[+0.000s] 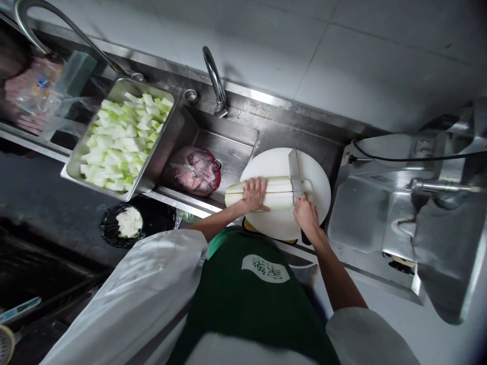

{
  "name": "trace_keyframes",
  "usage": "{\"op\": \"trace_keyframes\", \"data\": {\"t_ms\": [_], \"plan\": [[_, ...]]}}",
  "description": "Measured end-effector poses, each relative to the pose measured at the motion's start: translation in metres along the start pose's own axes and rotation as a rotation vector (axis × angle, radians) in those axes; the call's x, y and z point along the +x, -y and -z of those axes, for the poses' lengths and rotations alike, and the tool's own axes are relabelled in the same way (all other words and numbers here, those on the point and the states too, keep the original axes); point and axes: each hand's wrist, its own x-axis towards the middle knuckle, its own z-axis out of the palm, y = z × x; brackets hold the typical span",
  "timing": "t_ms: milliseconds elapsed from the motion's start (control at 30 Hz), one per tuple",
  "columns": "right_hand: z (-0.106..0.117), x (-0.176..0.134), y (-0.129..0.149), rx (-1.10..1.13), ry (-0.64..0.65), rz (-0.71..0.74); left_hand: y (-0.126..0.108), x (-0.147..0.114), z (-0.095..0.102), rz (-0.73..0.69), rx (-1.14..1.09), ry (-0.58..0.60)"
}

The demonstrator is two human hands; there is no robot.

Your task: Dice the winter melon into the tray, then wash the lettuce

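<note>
Long pale strips of peeled gourd (281,199) lie side by side on a round white cutting board (281,225). My left hand (254,195) presses flat across the strips with its fingers spread. In my right hand (306,212) is the handle of a cleaver (294,172). Its broad blade stands across the right part of the strips, and short cut ends show just beyond it. Whether the edge has gone through to the board cannot be seen.
A deep metal tray (67,172) of pale green chunks stands left of the sink (232,147). In the sink sits bagged meat (196,170), below a faucet (215,81). A metal machine (357,213) borders the board on the right. A black-lined bin (108,233) stands below.
</note>
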Motion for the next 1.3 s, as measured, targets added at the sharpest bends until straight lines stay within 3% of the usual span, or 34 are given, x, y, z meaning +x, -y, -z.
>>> {"op": "trace_keyframes", "data": {"t_ms": [133,367,633,733,900,1100,1300], "plan": [[0.008,-0.026,0.006,0.004,-0.036,0.003,-0.002,-0.002,-0.002,-0.023,0.016,-0.020],[0.005,-0.032,0.003,0.080,0.125,0.006,-0.002,-0.001,-0.007,-0.055,0.033,-0.051],[-0.041,-0.001,0.014,0.128,0.072,-0.009,0.002,-0.001,-0.008,-0.072,0.031,-0.057],[-0.048,0.003,0.017,0.124,0.046,-0.006,0.002,-0.001,-0.007,-0.060,0.012,-0.058],[-0.030,-0.003,0.012,0.117,0.040,0.042,0.007,-0.002,-0.002,0.029,0.046,0.000],[-0.005,-0.032,0.021,0.080,-0.112,0.004,0.008,-0.010,0.005,0.046,0.048,0.004],[-0.009,-0.042,0.027,0.060,0.014,0.023,0.004,-0.012,0.007,0.046,0.053,-0.001]]}}
